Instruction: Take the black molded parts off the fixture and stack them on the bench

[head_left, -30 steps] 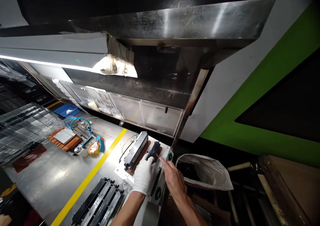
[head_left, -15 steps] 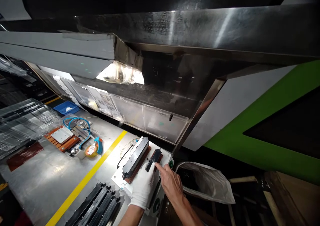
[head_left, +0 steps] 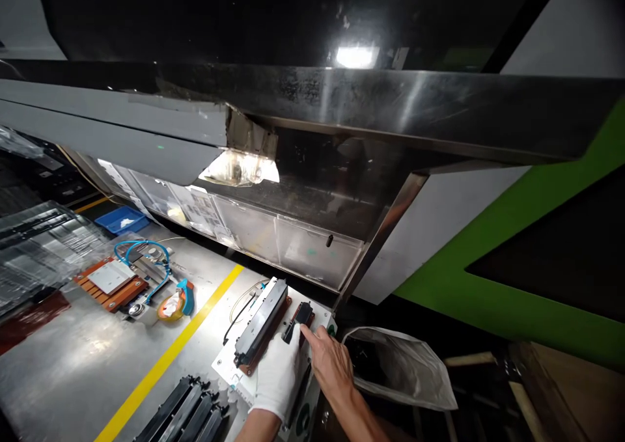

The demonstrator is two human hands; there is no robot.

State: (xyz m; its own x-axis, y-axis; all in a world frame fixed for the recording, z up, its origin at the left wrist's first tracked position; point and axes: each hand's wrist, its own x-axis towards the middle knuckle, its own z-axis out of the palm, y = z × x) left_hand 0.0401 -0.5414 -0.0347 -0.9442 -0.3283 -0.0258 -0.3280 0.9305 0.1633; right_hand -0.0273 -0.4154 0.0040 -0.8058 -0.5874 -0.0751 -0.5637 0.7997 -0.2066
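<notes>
A short black plastic part (head_left: 303, 312) sits in an orange-brown holder on a white fixture plate (head_left: 223, 362). My left hand (head_left: 276, 373), in a white glove, closes its fingertips around the near end of this part. Bare, my right hand (head_left: 332, 360) has the index finger stretched out, its tip at the part's near right side, and the other fingers curled. Left of them, a longer black-and-silver bar (head_left: 262, 325) rests in a second orange-brown holder on the same plate. The gloved hand hides some of the plate and the small part's lower end.
Several long black bars (head_left: 183, 413) lie at the front of the metal table. Beyond the yellow stripe (head_left: 170, 344) are a tape roll (head_left: 172, 306), an orange fixture (head_left: 111, 282) with blue tubing and a blue tray (head_left: 122, 220). A white-lined bin (head_left: 400, 370) stands right. A lamp (head_left: 241, 167) hangs overhead.
The camera view has tilted, so the scene sits a little lower and farther left. Both hands stay at the short black part with nearly the same pose.
</notes>
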